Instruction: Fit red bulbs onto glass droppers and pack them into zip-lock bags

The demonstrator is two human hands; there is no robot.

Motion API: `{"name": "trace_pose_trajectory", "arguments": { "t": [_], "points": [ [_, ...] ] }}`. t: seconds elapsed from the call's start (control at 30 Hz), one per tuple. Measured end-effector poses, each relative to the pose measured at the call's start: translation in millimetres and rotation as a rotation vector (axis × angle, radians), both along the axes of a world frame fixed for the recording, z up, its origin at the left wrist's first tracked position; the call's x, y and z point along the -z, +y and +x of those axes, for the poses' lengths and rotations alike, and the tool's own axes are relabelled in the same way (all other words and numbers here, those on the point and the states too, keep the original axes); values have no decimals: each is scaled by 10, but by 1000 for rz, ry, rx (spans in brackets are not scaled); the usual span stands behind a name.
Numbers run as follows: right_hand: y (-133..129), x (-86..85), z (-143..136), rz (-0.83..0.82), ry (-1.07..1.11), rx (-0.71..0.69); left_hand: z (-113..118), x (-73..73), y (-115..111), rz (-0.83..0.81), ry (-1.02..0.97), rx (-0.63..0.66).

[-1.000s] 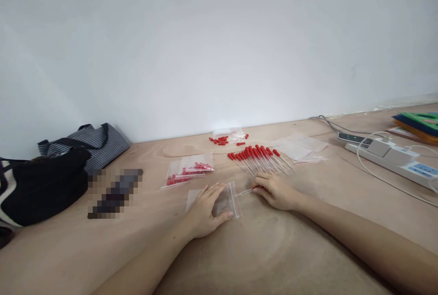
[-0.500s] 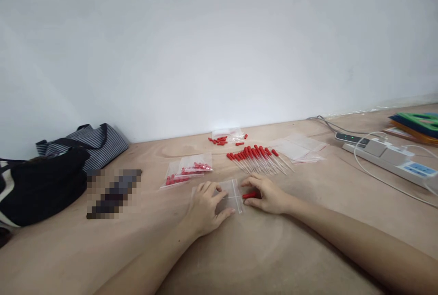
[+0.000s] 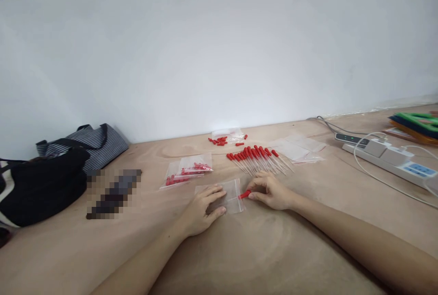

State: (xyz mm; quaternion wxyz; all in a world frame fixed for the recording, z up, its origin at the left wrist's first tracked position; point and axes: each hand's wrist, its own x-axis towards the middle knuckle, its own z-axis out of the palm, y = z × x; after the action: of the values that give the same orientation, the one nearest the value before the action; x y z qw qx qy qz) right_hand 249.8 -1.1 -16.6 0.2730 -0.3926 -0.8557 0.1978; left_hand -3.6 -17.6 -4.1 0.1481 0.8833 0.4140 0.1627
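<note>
A small clear zip bag point(image 3: 233, 188) lies flat on the table in front of me. My left hand point(image 3: 201, 208) rests on its left part, fingers stretched over the plastic and thumb apart. At the bag's right-hand opening is a dropper with a red rubber bulb point(image 3: 245, 194); its thin clear stem reaches into the bag. My right hand point(image 3: 268, 191) pinches the outer end of that bulb between thumb and fingers. Just behind my right hand several similar red-bulbed droppers point(image 3: 256, 155) lie fanned out side by side.
Filled bags with red bulbs point(image 3: 188, 170) overlap at centre left. Loose red bulbs point(image 3: 221, 141) and a bag sit near the wall. Flat bags point(image 3: 296, 148) lie right of the droppers. A power strip point(image 3: 397, 160) with cables is at right; dark bags point(image 3: 44, 185) stand at left.
The dropper has slid left, so its red bulb now enters the bag's opening. My right hand has shifted slightly right along the bulb; my left hand has drawn back a little to the left.
</note>
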Motion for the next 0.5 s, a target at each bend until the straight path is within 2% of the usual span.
{"name": "trace_pose_trajectory", "arguments": {
  "t": [0.27, 0.4, 0.5],
  "points": [
    [-7, 34, -212, -40, 56, 14, 37, 31, 25, 20, -45, 21],
    [-32, 22, -310, -104, -2, 77, 99, 38, 30, 27, -40, 15],
    [-49, 25, -339, -124, -26, 180, 125, 32, 28, 48, -25, 24]
  ]
}}
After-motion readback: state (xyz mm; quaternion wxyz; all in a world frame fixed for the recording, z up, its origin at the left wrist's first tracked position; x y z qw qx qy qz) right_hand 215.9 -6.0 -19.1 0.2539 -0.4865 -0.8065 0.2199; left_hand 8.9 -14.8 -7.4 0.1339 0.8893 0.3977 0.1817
